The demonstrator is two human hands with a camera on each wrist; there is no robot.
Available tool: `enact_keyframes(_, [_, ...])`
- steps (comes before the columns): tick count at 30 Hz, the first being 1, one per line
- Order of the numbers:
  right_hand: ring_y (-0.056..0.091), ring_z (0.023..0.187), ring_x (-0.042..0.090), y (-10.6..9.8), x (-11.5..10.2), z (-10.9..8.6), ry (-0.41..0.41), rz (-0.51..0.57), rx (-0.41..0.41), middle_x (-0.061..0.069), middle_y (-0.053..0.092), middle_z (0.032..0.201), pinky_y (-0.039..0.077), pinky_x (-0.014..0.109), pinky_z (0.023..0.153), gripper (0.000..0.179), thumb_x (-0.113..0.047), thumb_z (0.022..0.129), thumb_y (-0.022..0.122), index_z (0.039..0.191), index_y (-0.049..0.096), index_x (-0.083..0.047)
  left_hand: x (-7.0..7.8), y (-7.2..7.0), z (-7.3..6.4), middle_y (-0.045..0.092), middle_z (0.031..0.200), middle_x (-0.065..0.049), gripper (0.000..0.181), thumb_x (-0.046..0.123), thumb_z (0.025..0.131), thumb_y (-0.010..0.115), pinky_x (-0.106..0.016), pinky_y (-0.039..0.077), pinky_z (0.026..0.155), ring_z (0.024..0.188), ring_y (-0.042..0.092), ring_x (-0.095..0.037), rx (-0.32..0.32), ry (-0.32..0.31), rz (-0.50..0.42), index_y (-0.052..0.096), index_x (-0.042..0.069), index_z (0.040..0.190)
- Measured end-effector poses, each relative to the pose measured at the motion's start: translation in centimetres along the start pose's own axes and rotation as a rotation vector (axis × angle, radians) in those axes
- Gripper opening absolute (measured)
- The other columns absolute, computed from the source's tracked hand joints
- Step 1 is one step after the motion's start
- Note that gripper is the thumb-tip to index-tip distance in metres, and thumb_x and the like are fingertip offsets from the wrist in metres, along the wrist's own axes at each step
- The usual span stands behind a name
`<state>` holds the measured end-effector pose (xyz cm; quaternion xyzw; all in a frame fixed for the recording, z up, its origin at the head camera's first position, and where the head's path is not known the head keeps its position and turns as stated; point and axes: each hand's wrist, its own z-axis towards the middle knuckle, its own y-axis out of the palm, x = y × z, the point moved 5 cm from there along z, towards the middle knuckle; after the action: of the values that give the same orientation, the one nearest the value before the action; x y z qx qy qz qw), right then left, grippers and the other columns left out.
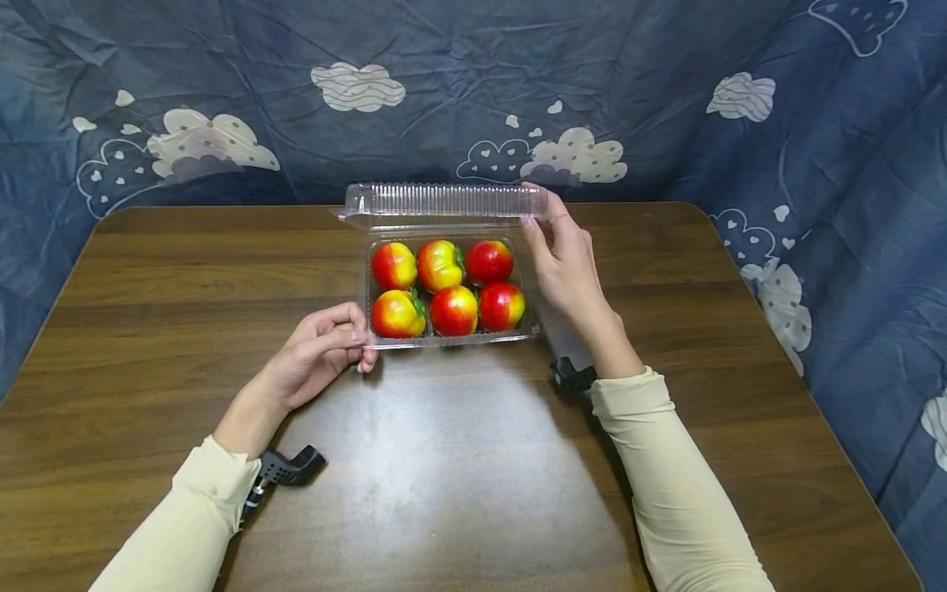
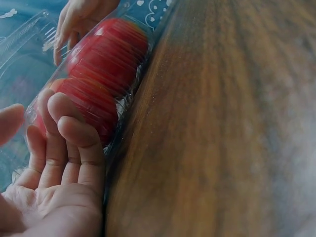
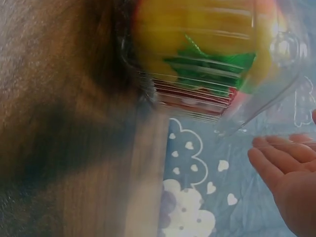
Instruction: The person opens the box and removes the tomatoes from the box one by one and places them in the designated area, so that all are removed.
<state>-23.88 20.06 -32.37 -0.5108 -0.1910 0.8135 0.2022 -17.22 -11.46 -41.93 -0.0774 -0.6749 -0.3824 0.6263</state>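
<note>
A clear plastic clamshell container (image 1: 453,344) sits on the table, its hinged lid (image 1: 444,200) raised along the far side. Several shiny red-and-yellow fruits (image 1: 454,311) with green leaves fill the base in two rows. At the near left corner, my left hand (image 1: 314,353) holds the container's rim, thumb above and fingers below. The left wrist view shows those fingers (image 2: 89,143) against the side wall. My right hand (image 1: 570,259) pinches the lid's right end, thumb in front and fingers behind. In the right wrist view its fingers (image 3: 281,158) reach along the lid's edge.
The wooden table (image 1: 436,460) ends close behind the lid. A blue curtain (image 1: 444,99) with white clouds hangs behind it and down the right side. Each wrist carries a black camera mount (image 1: 292,466), near the tabletop.
</note>
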Motion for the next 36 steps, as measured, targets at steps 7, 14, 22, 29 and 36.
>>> enact_keyframes(7, [0.057,0.142,0.019,0.3,0.4,-0.1,0.024,0.038,0.014,0.008,0.059,0.154,0.048,0.039,0.115,0.045,-0.017,0.105,0.064,0.146,0.048,-0.008,0.0,-0.1,0.1,0.064,0.083,-0.007,0.019,-0.007,0.104,0.043,-0.028,0.055,0.073,0.076,0.064,-0.018,0.023,-0.002,0.005,0.055,0.006,0.095])
enact_keyframes(14, [0.058,0.141,0.022,0.4,0.5,-0.3,0.012,0.125,0.039,0.011,0.058,0.154,0.048,0.038,0.115,0.05,-0.014,0.102,0.069,0.139,0.037,-0.006,-0.2,-0.3,0.1,0.064,0.083,-0.006,0.019,-0.007,0.104,0.044,-0.029,0.056,0.073,0.077,0.064,-0.017,0.011,0.019,0.007,0.055,0.006,0.095])
enact_keyframes(22, [0.052,0.146,0.019,0.6,0.7,-0.3,0.011,0.143,0.047,0.008,0.055,0.157,0.041,0.037,0.121,0.049,-0.009,0.098,0.071,0.133,0.037,-0.002,-0.1,-0.2,0.1,0.064,0.083,-0.006,0.019,-0.006,0.104,0.044,-0.029,0.055,0.073,0.077,0.065,-0.018,0.026,0.001,0.004,0.055,0.006,0.095])
enact_keyframes(29, [0.05,0.147,0.009,0.7,1.0,-0.3,-0.013,0.052,0.022,0.008,0.056,0.155,0.04,0.032,0.121,0.045,-0.011,0.098,0.072,0.136,0.049,-0.004,-0.1,-0.2,0.1,0.066,0.084,-0.006,0.017,-0.004,0.105,0.045,-0.029,0.055,0.074,0.078,0.064,-0.018,0.031,-0.016,0.006,0.054,0.006,0.095])
enact_keyframes(36, [0.05,0.147,0.015,1.2,1.2,-0.1,-0.036,-0.038,-0.011,0.006,0.051,0.16,0.044,0.038,0.12,0.055,-0.02,0.097,0.074,0.147,0.054,-0.007,-0.2,-0.3,0.1,0.067,0.085,-0.006,0.019,-0.005,0.105,0.044,-0.029,0.055,0.074,0.078,0.064,-0.018,0.019,0.004,0.01,0.056,0.007,0.096])
